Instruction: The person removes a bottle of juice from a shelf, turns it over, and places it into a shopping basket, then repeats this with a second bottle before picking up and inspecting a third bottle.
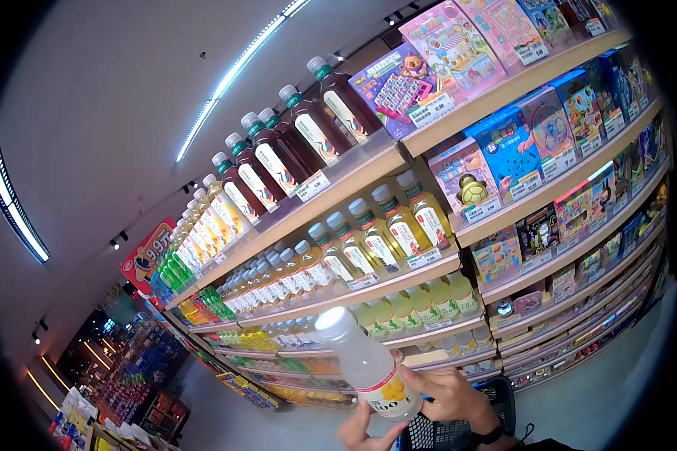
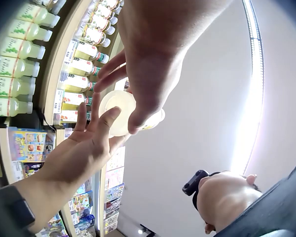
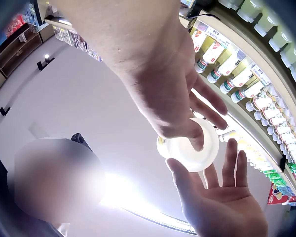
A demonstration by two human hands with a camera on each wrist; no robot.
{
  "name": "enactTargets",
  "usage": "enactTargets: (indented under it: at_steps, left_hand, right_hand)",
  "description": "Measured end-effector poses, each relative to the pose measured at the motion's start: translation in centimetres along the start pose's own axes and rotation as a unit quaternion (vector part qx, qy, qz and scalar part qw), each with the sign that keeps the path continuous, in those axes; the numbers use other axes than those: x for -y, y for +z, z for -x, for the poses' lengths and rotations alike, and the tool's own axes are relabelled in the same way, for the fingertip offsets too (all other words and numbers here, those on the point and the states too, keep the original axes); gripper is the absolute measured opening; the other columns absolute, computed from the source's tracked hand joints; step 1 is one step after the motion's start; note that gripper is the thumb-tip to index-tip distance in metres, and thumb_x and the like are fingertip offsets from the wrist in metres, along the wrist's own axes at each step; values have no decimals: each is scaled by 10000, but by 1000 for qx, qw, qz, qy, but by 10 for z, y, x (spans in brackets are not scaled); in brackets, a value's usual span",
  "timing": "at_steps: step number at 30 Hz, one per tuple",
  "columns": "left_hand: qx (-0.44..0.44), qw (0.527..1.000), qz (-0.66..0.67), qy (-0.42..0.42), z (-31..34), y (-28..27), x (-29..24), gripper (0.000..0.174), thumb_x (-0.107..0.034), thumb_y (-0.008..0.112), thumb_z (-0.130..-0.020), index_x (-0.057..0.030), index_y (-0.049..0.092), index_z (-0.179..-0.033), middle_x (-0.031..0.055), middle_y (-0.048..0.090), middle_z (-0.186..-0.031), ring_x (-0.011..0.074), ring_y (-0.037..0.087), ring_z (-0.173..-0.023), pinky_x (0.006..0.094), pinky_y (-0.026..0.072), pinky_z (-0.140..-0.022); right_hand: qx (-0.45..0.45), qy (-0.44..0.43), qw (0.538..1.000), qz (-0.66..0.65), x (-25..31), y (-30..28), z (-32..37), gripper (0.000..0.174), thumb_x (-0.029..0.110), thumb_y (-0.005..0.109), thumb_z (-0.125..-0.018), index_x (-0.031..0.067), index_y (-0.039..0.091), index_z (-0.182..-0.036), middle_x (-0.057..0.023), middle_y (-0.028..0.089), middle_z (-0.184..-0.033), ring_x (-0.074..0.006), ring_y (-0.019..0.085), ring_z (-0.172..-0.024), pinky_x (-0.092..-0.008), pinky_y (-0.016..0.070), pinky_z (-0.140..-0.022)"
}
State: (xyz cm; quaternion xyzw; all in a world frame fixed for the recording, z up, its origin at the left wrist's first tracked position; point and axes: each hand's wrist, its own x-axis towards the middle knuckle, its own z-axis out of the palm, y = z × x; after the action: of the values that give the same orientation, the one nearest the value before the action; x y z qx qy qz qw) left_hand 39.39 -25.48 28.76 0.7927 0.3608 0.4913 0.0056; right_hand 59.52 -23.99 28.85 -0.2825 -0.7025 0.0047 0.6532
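Note:
A clear plastic bottle [image 1: 380, 376] of cloudy pale drink, with a white cap and yellow fruit on its label, leans toward the upper left, label facing the head camera. My right hand [image 1: 451, 395] holds its right side low down, the thumb lying over the base in the right wrist view. My left hand [image 1: 365, 432] holds the bottle low on its left side, thumb and fingers apart around it. Both wrist views see the round bottle base [image 2: 119, 111] from below, between the right hand [image 3: 163, 94] and the left hand [image 3: 222, 207].
Shelves ahead carry dark drink bottles [image 1: 278, 161], yellow drink bottles [image 1: 387, 225] and pale green ones [image 1: 421, 301]. Boxed toys [image 1: 504, 150] fill the shelves to the right. A dark shopping basket [image 1: 496, 391] is below the hands. Further displays [image 1: 139, 361] stand at the far left.

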Motion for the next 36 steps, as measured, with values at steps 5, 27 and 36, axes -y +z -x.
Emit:
enactTargets:
  at_steps: [5, 27, 36]
  left_hand:
    - [-31, 999, 10, -2, 8, 10, 26, 809, -230, 877, -669, 118, 519, -1305, 214, 687, -1029, 274, 674, -928, 357, 512, -822]
    - [-86, 977, 48, -190, 58, 8, 32, 686, -127, 728, -836, 92, 403, -1399, 194, 528, -1316, 272, 527, -1198, 396, 409, -1029]
    - [-51, 930, 234, -279, 56, 37, 34, 785, -167, 695, -849, 88, 287, -1470, 211, 459, -1406, 291, 482, -1269, 403, 378, -1065]
  right_hand:
    - [-23, -13, 1000, 2, -9, 12, -1, 652, -55, 597, -710, 69, 556, -1349, -164, 686, -1116, -313, 694, -921, -383, 572, -788]
    - [52, 43, 984, -164, -15, 51, 3, 726, -122, 576, -721, 69, 476, -1415, -176, 593, -1309, -347, 606, -1160, -413, 507, -970]
    - [35, 49, 997, -53, -9, 13, 3, 635, -78, 616, -779, 80, 520, -1387, -189, 640, -1222, -339, 647, -1086, -399, 525, -932]
